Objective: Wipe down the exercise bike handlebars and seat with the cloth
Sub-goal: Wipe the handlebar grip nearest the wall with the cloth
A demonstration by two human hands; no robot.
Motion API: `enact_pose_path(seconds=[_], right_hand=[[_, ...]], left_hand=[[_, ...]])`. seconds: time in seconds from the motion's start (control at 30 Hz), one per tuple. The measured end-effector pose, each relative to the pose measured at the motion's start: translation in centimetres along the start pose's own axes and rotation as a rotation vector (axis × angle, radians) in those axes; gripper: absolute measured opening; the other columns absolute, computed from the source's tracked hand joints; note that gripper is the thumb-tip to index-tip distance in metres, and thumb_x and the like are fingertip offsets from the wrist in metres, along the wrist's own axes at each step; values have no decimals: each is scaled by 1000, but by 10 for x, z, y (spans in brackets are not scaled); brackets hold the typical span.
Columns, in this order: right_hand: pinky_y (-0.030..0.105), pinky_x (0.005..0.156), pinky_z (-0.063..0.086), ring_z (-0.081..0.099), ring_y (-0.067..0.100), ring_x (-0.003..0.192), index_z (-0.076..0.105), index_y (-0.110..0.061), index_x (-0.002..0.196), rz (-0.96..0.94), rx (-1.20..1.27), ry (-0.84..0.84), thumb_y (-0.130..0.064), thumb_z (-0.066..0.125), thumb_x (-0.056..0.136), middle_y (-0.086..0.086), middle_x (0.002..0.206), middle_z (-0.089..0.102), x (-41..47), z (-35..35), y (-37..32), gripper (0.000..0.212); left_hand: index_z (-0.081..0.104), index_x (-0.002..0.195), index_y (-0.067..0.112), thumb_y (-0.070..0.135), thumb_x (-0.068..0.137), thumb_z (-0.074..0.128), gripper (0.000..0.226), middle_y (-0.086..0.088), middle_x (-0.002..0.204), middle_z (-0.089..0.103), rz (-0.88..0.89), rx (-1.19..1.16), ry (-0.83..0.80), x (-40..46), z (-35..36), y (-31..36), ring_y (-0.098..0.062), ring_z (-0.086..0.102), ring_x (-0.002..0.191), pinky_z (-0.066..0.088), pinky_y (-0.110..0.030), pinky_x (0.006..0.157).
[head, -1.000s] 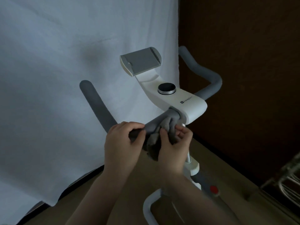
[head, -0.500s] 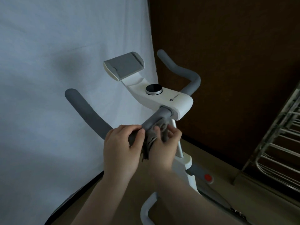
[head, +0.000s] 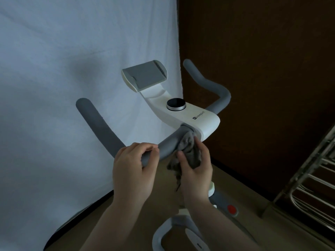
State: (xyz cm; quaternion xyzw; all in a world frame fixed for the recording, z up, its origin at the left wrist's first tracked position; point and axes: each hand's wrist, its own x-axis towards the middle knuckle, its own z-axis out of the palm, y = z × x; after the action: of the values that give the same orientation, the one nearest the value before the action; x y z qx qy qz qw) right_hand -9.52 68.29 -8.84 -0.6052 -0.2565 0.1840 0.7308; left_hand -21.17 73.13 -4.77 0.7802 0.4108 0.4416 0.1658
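The exercise bike's grey foam handlebar (head: 101, 131) curves up on the left, and its other arm (head: 215, 91) rises behind the white console (head: 197, 120). My left hand (head: 134, 171) grips the left bar just below its bend. Beside it, my right hand (head: 196, 171) holds a crumpled grey cloth (head: 190, 151) wrapped round the bar where it meets the console. A loose end of the cloth hangs below my fingers. The seat is out of view.
A grey tablet holder (head: 145, 75) tops the console, with a round black knob (head: 175, 104) behind the logo. A white sheet (head: 72, 69) hangs at left, dark wood at right. A metal rack (head: 311, 187) stands at the right edge. A red knob (head: 232, 208) sits on the frame below.
My right hand has slid the cloth up the bar toward the console. My left hand keeps its grip. The view has shifted, bringing the metal rack in at the right.
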Motion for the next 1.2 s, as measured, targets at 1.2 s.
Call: enact_pose_path(seconds=[1.2], right_hand=[[30, 68, 59, 64, 17, 89, 68, -18, 116, -739, -678, -286, -20, 69, 87, 3, 112, 61, 45, -20, -25, 29]], left_hand=[[70, 92, 21, 37, 81, 53, 27, 9, 89, 69, 102, 199, 79, -1, 13, 2, -11, 60, 84, 35, -25, 92]])
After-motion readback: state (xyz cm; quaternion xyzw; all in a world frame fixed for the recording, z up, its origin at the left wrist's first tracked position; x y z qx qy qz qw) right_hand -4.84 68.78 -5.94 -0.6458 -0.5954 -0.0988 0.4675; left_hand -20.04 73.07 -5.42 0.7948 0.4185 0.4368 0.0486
